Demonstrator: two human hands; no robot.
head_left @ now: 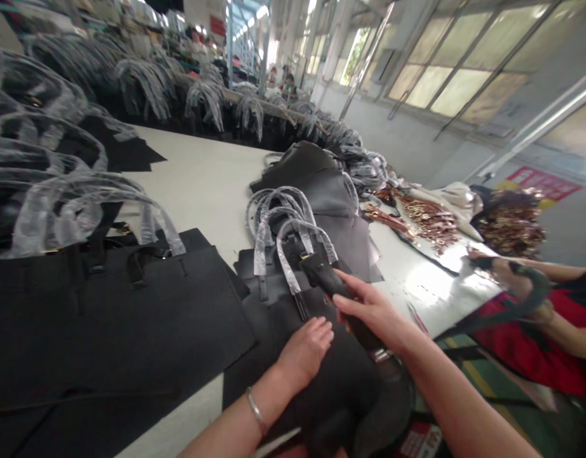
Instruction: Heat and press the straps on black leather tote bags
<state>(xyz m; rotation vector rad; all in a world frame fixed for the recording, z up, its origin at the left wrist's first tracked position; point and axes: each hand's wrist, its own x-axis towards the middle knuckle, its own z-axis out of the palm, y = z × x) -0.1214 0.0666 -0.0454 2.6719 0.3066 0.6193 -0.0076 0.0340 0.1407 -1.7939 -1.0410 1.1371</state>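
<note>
Black bag panels (pixel 340 362) lie at the table's near edge, with plastic-wrapped handles (pixel 286 251) looping up from their top. My left hand (pixel 307 350), a bangle on its wrist, rests on the panel beside the base of one handle, its fingers pressed together; whether anything is under the fingertips is hidden. A dark strap-like leather piece (pixel 324 277) is gripped between the thumb and fingers of my right hand (pixel 364 308), over the same panel. Its near end runs down below the hand toward a metal fitting (pixel 381 355).
More black bags with wrapped handles (pixel 116 305) cover the left side of the white table (pixel 202 162). Behind my hands is a dark pile (pixel 312 178). Brown straps with metal parts (pixel 426 219) lie at the right, near another person's arm (pixel 560 324).
</note>
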